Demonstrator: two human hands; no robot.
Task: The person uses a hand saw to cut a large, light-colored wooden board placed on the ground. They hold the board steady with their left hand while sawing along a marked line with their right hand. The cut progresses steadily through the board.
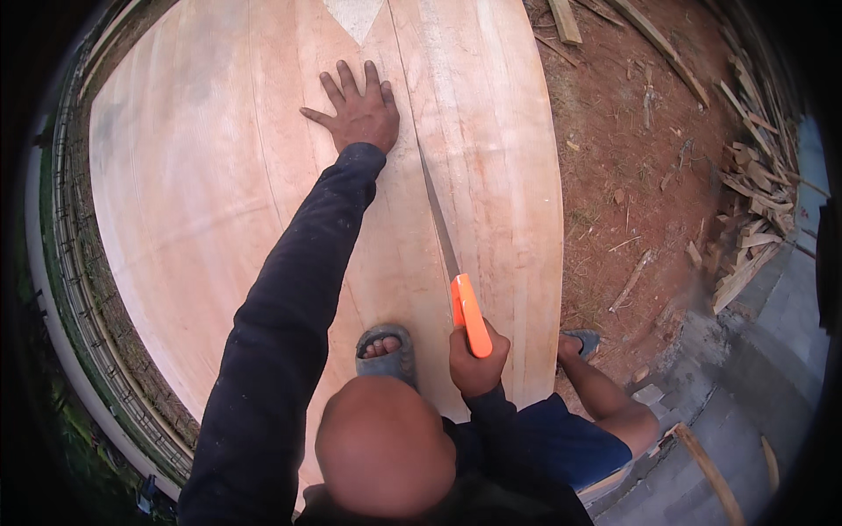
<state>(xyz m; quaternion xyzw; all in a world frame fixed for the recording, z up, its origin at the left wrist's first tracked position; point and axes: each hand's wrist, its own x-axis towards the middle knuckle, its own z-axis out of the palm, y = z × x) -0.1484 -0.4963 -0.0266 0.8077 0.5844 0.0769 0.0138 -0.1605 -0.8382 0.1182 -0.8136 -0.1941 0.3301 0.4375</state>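
A large sheet of pale plywood fills the middle and left, with a notch at its top edge and a long cut line running down it. My left hand lies flat on the sheet just left of that line, fingers spread. My right hand grips the orange handle of a hand saw. The saw's long blade lies along the line, pointing away from me, its tip near my left hand. My sandalled left foot is on the sheet below, with my bent knee close under the camera.
Red dirt with loose sticks borders the sheet on the right. A pile of scrap boards lies at the far right, beside grey paving. My right foot is beside the sheet. A road and grass show at the left rim.
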